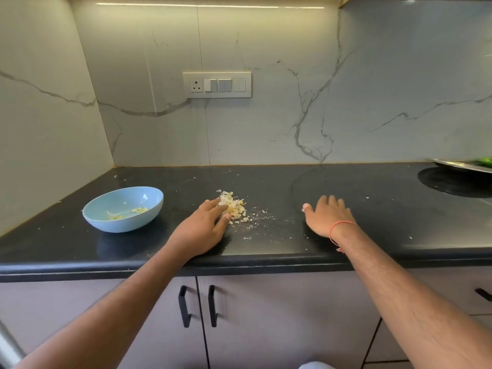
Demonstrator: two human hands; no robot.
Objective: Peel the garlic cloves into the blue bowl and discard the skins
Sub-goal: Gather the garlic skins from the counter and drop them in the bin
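Observation:
A light blue bowl point(123, 209) stands on the black counter at the left, with a few pale peeled garlic cloves point(138, 209) in its bottom. A heap of whitish garlic skins point(234, 206) lies mid-counter. My left hand point(205, 227) lies flat on the counter, its straight fingers touching the left side of the heap. My right hand point(327, 217) rests palm down on the counter to the right, fingers spread, apart from the skins and holding nothing.
Small skin flakes point(257, 218) are scattered between my hands. A steel plate point(463, 166) with something green sits at the far right, a dark round burner point(452, 183) before it. Marble wall with a switch panel point(217, 84) stands behind; cabinet doors below.

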